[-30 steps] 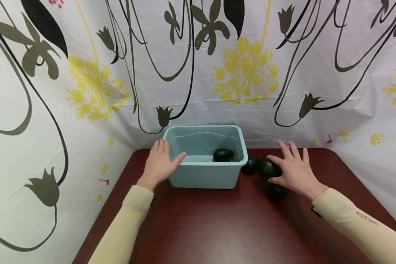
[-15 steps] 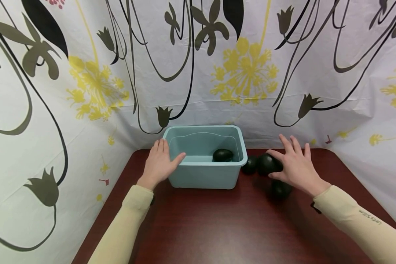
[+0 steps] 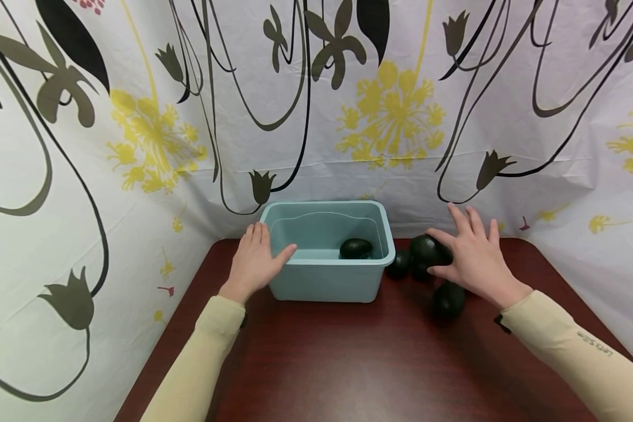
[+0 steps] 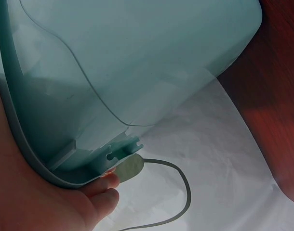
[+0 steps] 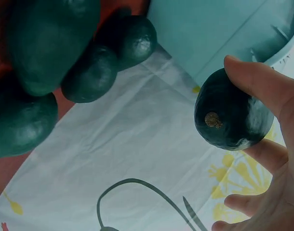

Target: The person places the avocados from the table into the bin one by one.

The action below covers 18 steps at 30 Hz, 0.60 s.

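Note:
In the head view, my right hand [image 3: 477,261] pinches a dark green avocado [image 3: 428,249] between thumb and fingers. The right wrist view shows this avocado [image 5: 229,113] with its stem scar facing the camera, held off the table. Other avocados sit below it, one beside the bin [image 3: 399,265] and one nearer the front [image 3: 449,300]. My left hand [image 3: 250,264] rests against the left side and front corner of the pale blue plastic bin [image 3: 327,282], fingers extended and thumb spread. A single avocado [image 3: 356,248] lies inside the bin on its right side.
The dark red-brown table [image 3: 337,351] carries the bin at its back edge. Behind and at both sides hangs a white curtain [image 3: 306,164] with flower prints, close to the bin's back. In the right wrist view, several loose avocados [image 5: 53,45] cluster at upper left.
My right hand has risen slightly with the avocado, showing another one behind and below it. The front avocado is now more visible. My left hand and the bin stay put.

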Available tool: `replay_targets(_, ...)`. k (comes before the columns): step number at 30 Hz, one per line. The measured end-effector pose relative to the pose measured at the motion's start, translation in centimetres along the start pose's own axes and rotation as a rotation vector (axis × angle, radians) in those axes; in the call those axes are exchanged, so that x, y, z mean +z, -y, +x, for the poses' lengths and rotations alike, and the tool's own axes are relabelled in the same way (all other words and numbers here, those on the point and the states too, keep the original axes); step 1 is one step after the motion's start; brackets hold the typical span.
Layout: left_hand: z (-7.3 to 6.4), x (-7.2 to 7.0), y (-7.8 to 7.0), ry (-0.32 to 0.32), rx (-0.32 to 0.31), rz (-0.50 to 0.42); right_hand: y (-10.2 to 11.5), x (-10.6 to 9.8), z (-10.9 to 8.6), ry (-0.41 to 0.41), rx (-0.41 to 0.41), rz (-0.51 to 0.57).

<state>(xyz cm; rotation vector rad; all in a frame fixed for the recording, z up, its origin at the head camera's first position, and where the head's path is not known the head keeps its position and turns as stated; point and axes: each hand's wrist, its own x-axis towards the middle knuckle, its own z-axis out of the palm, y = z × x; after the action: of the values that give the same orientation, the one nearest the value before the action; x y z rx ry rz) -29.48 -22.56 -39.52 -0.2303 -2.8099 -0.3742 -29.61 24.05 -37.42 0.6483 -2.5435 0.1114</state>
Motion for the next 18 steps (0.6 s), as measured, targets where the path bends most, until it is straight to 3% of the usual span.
replay_targets(18, 0.0, -0.1, 0.0, 0.001, -0.008, 0.001, 0.7, -1.6, 2.0, -0.069, -0.013, 0.02)
